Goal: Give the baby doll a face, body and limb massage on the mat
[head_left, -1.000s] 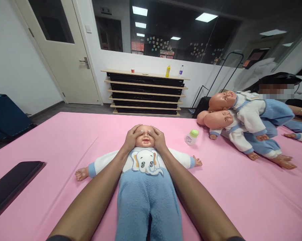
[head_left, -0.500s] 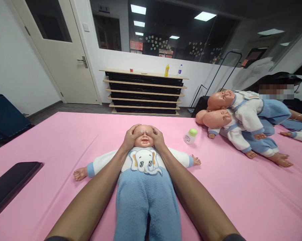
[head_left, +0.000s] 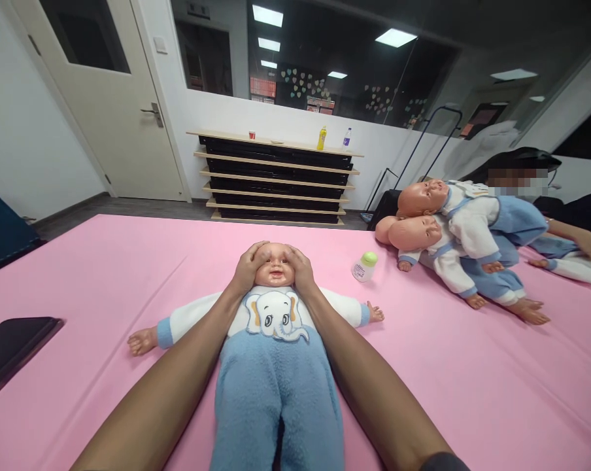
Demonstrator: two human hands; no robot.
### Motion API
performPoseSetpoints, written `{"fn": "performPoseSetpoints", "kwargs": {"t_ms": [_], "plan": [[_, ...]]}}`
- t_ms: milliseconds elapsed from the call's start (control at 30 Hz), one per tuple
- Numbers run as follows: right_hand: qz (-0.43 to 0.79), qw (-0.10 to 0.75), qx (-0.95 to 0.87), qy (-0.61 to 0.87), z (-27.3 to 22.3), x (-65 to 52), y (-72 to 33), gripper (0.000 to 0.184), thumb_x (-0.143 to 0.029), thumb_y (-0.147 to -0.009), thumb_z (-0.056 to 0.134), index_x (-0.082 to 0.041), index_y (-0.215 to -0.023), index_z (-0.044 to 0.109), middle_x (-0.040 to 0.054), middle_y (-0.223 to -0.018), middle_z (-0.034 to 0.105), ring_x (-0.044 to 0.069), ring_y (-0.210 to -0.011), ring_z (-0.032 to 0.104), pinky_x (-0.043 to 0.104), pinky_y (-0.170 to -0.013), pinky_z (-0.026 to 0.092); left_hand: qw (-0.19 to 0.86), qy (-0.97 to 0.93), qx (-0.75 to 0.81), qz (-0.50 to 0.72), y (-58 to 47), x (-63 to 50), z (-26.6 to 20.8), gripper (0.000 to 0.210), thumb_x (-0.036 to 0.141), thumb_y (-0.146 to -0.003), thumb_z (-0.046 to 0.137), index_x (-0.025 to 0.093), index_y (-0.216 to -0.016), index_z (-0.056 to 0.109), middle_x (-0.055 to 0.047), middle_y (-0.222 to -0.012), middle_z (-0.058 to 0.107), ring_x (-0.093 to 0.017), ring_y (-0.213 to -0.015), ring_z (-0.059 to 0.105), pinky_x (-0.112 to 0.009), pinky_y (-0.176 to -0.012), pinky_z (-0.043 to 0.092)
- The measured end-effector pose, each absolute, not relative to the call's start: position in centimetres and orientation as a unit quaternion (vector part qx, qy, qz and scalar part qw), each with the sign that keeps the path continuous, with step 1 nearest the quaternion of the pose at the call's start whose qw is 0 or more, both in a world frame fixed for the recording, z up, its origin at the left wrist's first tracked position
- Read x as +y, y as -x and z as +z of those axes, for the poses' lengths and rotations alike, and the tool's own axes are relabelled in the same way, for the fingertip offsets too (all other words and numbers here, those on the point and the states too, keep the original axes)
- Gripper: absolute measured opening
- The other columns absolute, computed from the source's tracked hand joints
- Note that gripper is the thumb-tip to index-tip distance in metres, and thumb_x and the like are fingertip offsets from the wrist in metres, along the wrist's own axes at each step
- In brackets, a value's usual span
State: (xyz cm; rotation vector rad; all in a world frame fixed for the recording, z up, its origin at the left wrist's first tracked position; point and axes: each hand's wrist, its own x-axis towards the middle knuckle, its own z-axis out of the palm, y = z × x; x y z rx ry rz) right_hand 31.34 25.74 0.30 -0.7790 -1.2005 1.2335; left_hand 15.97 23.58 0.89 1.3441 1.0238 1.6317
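A baby doll (head_left: 280,373) lies on its back before me, dressed in a white top with an elephant patch and fuzzy blue trousers. Its arms stretch out to both sides. My left hand (head_left: 249,268) is cupped round the left side of the doll's head, its thumb on the forehead near the eye. On the opposite side my right hand (head_left: 302,267) curves round the head in the same way, thumb above the other eye. The doll's eyes, nose and mouth show between the hands. Both sides of its head are covered by my fingers.
A small white bottle with a green cap (head_left: 364,267) stands on the pink table (head_left: 403,366), right of the doll. Several more dolls (head_left: 472,229) are piled farther right, beside another person (head_left: 590,242). A black flat object (head_left: 16,347) lies at left. Behind are stacked shelves (head_left: 276,176).
Both thumbs have slid upward and outward from over the doll's eyes to its forehead, so the eyes now show. The whole view has shifted slightly. At far right the other person's hand has come into view.
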Motion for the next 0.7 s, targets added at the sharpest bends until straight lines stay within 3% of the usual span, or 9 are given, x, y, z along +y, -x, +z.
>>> {"fn": "performPoseSetpoints", "kwargs": {"t_ms": [133,333,500,600,700], "plan": [[0.549,0.561,-0.521,0.336,0.5,25.5,-31.3,0.057,-0.039,-0.065,0.075,-0.020,-0.117,0.061,0.0034,-0.112,0.066,0.025,-0.105,0.059,0.037,-0.093,0.047,0.395,-0.530,0.406,0.631,-15.8,23.5,0.8,0.052,0.039,-0.069,0.072,0.016,-0.114,0.063,-0.007,-0.117,0.064,-0.027,-0.111,0.055,-0.037,-0.099,0.040],[0.533,0.569,-0.532,0.332,0.8,25.5,-31.4,0.050,-0.041,-0.069,0.071,-0.020,-0.114,0.064,0.0021,-0.109,0.067,0.026,-0.108,0.057,0.038,-0.097,0.044,0.390,-0.523,0.408,0.639,-15.7,24.0,0.6,0.047,0.041,-0.075,0.063,0.015,-0.115,0.065,-0.008,-0.119,0.064,-0.027,-0.111,0.056,-0.039,-0.100,0.040],[0.521,0.584,-0.527,0.332,0.2,25.8,-31.2,0.043,-0.039,-0.079,0.056,-0.018,-0.116,0.062,0.0035,-0.122,0.061,0.024,-0.118,0.051,0.037,-0.105,0.037,0.353,-0.521,0.412,0.659,-15.6,24.3,0.3,0.038,0.031,-0.082,0.046,0.013,-0.107,0.069,-0.008,-0.122,0.064,-0.024,-0.120,0.051,-0.036,-0.108,0.033],[0.457,0.609,-0.546,0.349,0.2,24.8,-31.3,0.046,-0.039,-0.084,0.049,-0.021,-0.126,0.053,0.0040,-0.131,0.054,0.022,-0.124,0.045,0.037,-0.107,0.034,0.338,-0.523,0.422,0.659,-15.6,24.2,0.4,0.039,0.029,-0.082,0.043,0.011,-0.105,0.069,-0.009,-0.120,0.065,-0.023,-0.118,0.053,-0.036,-0.108,0.034],[0.352,0.596,-0.622,0.367,0.8,23.1,-31.8,0.052,-0.043,-0.084,0.055,-0.020,-0.129,0.047,0.0067,-0.130,0.052,0.022,-0.123,0.046,0.037,-0.107,0.034,0.326,-0.524,0.437,0.655,-15.8,24.1,0.5,0.041,0.032,-0.083,0.042,0.010,-0.105,0.068,-0.010,-0.119,0.065,-0.022,-0.116,0.055,-0.035,-0.106,0.036]]}}
